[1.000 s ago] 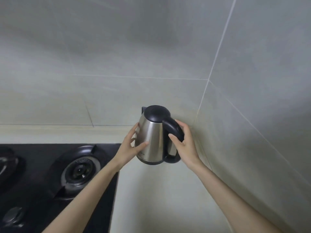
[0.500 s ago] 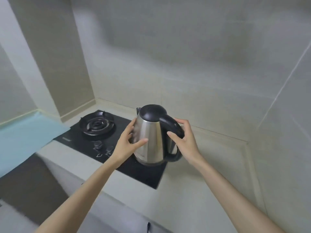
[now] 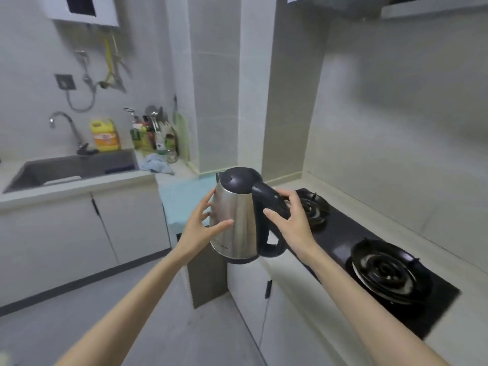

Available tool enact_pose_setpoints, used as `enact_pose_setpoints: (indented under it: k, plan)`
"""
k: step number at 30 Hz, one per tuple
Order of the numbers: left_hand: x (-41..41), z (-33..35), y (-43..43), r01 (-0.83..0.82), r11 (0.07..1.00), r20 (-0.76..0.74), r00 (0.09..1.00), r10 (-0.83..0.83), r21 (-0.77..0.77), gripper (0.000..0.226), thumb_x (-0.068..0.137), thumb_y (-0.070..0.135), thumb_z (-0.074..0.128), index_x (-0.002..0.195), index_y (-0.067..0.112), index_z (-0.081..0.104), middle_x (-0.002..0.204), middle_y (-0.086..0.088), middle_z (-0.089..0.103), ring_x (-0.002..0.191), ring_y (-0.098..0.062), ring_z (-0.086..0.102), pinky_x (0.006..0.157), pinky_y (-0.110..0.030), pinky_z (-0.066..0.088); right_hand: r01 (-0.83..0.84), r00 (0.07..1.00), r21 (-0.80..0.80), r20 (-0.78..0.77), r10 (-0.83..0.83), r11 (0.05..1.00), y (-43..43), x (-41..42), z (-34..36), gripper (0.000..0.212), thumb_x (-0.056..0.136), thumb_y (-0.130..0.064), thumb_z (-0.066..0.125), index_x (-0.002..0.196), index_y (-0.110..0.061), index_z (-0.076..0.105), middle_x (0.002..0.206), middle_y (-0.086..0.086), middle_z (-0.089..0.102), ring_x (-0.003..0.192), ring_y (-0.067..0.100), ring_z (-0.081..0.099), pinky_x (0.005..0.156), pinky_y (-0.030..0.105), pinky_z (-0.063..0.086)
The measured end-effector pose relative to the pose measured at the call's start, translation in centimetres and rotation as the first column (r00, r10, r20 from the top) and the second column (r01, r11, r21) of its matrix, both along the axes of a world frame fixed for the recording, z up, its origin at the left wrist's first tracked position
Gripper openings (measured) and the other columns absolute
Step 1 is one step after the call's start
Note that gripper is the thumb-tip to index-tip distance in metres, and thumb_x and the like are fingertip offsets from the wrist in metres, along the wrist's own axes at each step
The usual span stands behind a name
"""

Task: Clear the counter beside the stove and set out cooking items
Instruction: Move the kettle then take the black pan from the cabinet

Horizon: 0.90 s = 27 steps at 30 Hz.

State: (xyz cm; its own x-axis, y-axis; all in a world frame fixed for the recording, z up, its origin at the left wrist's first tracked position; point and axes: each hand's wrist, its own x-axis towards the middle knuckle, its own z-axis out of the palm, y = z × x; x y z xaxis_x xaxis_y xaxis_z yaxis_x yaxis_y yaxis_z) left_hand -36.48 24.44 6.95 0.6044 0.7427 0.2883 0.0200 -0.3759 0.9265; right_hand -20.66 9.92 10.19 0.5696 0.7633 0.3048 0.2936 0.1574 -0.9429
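Kettle (image 3: pixel 237 215), a second ago in the counter corner beside the stove (image 3: pixel 340 233), now hangs at frame centre, past the counter edge and left of the burners. Right hand (image 3: pixel 295 223) grasps the black handle, fingers curled round it; left hand (image 3: pixel 200 228) steadies the steel body with spread, straight fingers. Clearing is under way, probably toward the sink (image 3: pixel 66 167) at left.

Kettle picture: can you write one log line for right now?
kettle: held in air, near stove | left hand: touches steel body | right hand: grips black handle
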Motion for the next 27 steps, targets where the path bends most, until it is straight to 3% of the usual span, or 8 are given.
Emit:
enact_pose_setpoints:
  k: [9,15,20,27]
  plan:
    - [-18.0,0.3,13.8,-0.292,0.956,-0.022,0.956,0.292,0.003,0.085,0.075,0.029,0.076,0.144,0.041,0.028,0.145,0.000,0.040,0.129,-0.019,0.042,0.096,-0.032,0.040,-0.274,0.962,-0.001,0.006,0.274,0.962,19.5,-14.4,-0.5,0.038,0.088,-0.010,0.065,0.118,-0.027,0.049,0.106,-0.012,0.062,0.093,-0.013,0.057,0.080,0.004,0.044]
    - [-27.5,-0.3,21.0,-0.484,0.875,-0.032,0.874,0.484,-0.001,0.084,0.074,0.030,0.078,0.143,0.038,0.032,0.142,0.000,0.044,0.126,-0.018,0.046,0.094,-0.028,0.040,-0.447,0.894,-0.026,0.027,0.447,0.894,30.2,-22.6,-0.8,0.040,0.087,-0.011,0.066,0.117,-0.031,0.049,0.111,-0.012,0.062,0.100,-0.004,0.059,0.085,0.012,0.046]
    - [-32.8,-0.9,26.2,-0.597,0.801,-0.044,0.802,0.595,-0.049,0.087,0.072,0.031,0.079,0.144,0.040,0.031,0.142,-0.001,0.044,0.125,-0.021,0.046,0.095,-0.029,0.041,-0.551,0.834,0.001,0.043,0.551,0.834,37.6,-27.6,-0.8,0.039,0.087,-0.004,0.064,0.119,-0.021,0.050,0.105,-0.015,0.060,0.090,-0.015,0.057,0.076,0.002,0.042]
    - [-38.0,-1.7,35.2,-0.719,0.693,-0.060,0.695,0.717,-0.041,0.086,0.075,0.028,0.077,0.146,0.036,0.029,0.144,-0.004,0.043,0.127,-0.020,0.046,0.094,-0.027,0.039,-0.686,0.725,-0.008,0.083,0.684,0.728,50.8,-32.8,-2.2,0.041,0.087,-0.007,0.064,0.119,-0.028,0.050,0.112,-0.018,0.058,0.102,-0.007,0.055,0.089,0.013,0.045]
